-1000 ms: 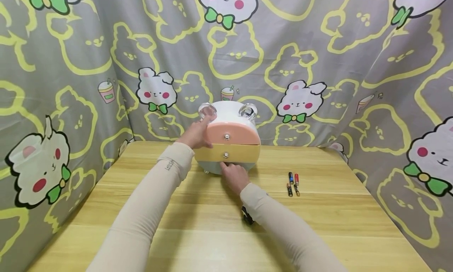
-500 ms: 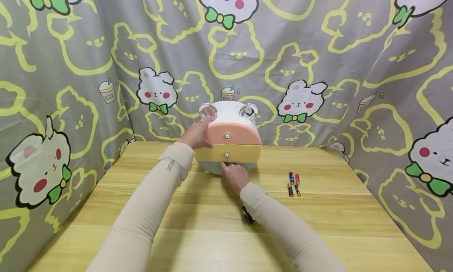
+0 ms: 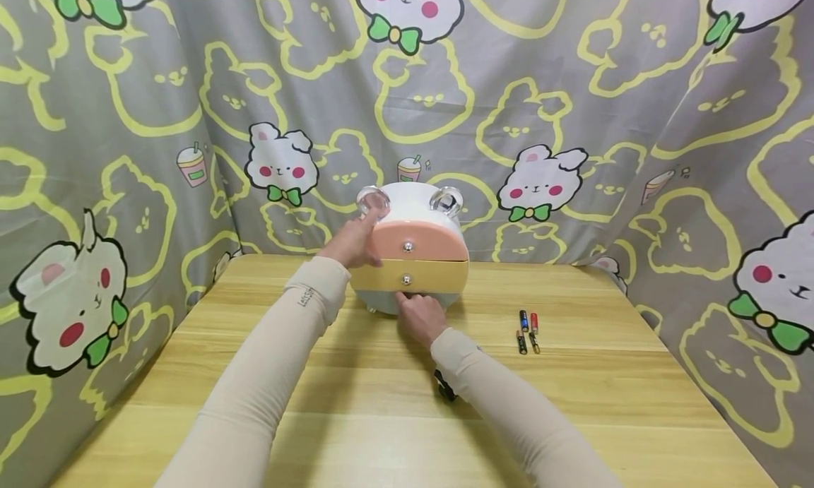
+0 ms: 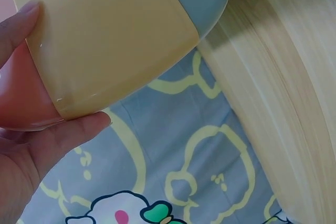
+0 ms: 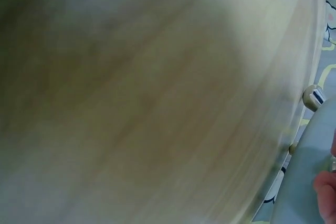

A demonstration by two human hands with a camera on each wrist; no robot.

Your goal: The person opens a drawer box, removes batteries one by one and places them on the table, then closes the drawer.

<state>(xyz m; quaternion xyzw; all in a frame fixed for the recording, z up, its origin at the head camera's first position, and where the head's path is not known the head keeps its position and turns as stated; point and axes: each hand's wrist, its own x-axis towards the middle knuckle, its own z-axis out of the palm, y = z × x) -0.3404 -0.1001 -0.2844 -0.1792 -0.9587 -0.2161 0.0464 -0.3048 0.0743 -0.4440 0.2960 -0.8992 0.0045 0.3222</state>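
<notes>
A small round-fronted drawer cabinet (image 3: pixel 413 200) with clear ring ears stands upright on the table in the head view. Its front has a pink drawer (image 3: pixel 435 242), a yellow drawer (image 3: pixel 439 276) and a blue-grey bottom drawer (image 3: pixel 379 301), all appearing pushed in. My left hand (image 3: pixel 355 243) grips the cabinet's left side, with its digits spread over the pink and yellow parts in the left wrist view. At the bottom drawer's front, my right hand (image 3: pixel 422 316) pinches the small silver knob (image 5: pixel 333 165), mostly hidden by the fingers.
Several batteries lie grouped on the wooden table (image 3: pixel 585 389) right of the cabinet, among them a blue battery (image 3: pixel 523 321) and a red battery (image 3: pixel 534 323). A patterned grey curtain (image 3: pixel 432 78) surrounds the table's back and sides. A black strap (image 3: pixel 444 386) shows under the right wrist.
</notes>
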